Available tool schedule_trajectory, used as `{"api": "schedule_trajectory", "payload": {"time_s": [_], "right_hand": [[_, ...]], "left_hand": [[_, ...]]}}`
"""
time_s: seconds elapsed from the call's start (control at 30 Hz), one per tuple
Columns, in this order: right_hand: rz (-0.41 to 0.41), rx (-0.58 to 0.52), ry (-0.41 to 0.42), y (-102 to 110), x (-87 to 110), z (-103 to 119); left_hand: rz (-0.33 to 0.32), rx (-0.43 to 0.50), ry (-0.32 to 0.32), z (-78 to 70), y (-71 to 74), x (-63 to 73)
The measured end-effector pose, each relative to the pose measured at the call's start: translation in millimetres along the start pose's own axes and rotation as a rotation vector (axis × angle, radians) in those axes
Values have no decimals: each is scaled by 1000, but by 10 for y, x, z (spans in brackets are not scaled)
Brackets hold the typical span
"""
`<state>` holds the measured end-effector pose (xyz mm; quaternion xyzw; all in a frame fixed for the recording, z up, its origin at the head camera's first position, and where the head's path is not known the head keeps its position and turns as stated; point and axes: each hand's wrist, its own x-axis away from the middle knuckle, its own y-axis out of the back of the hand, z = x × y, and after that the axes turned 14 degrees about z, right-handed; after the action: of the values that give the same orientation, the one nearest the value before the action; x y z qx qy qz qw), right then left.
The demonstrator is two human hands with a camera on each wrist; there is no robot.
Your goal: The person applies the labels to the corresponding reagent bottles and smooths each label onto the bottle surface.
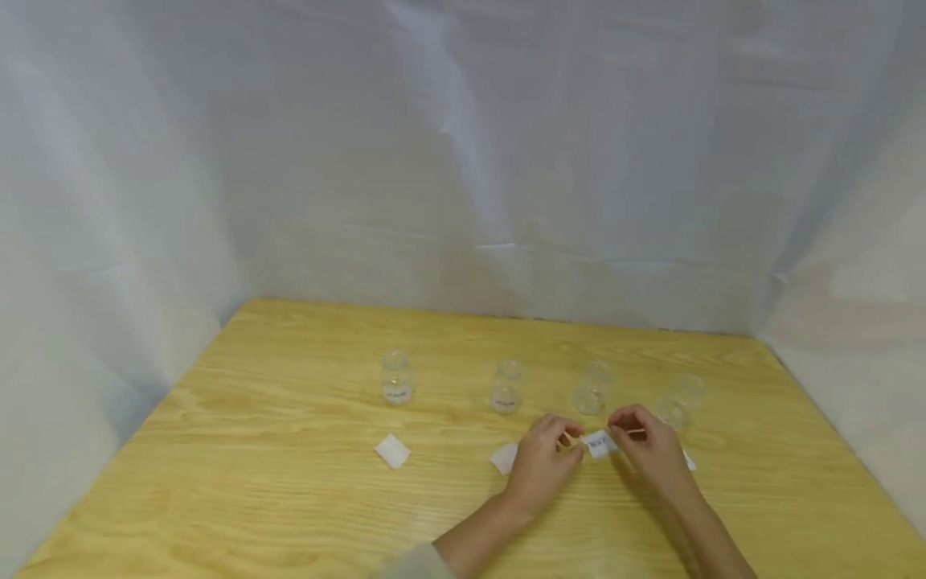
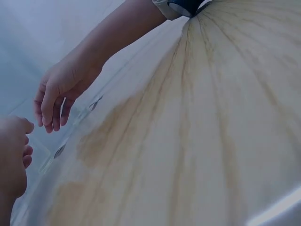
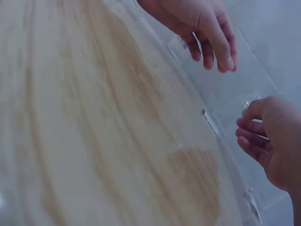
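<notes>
A small white label (image 1: 599, 443) with dark print is between my two hands above the wooden table in the head view. My right hand (image 1: 651, 450) pinches its right edge between thumb and forefinger. At its left edge, my left hand (image 1: 542, 466) has thumb and forefinger apart, fingertips close to the label; contact is unclear. Just behind the hands is a clear glass jar (image 1: 593, 390), another jar (image 1: 680, 398) to its right. In the right wrist view, the left hand (image 3: 202, 23) hangs with fingers downward near the right hand (image 3: 277, 141).
Two more clear jars, one in the middle (image 1: 506, 388) and one left (image 1: 396, 378), bear printed labels low down. White paper pieces lie at left (image 1: 393, 451), beside the left hand (image 1: 503, 459) and partly behind the right hand (image 1: 690, 461). White sheeting (image 1: 463, 161) encloses the table.
</notes>
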<state>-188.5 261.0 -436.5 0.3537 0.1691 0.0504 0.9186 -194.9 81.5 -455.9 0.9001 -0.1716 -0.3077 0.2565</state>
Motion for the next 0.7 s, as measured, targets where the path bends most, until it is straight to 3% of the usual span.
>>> {"api": "schedule_trajectory", "payload": {"time_s": [0.23, 0.7], "right_hand": [[58, 8, -73, -33, 10, -90], [97, 65, -81, -93, -4, -133]], "left_hand": [[81, -204, 146, -45, -167, -98], [145, -409, 192, -55, -149, -102]]}}
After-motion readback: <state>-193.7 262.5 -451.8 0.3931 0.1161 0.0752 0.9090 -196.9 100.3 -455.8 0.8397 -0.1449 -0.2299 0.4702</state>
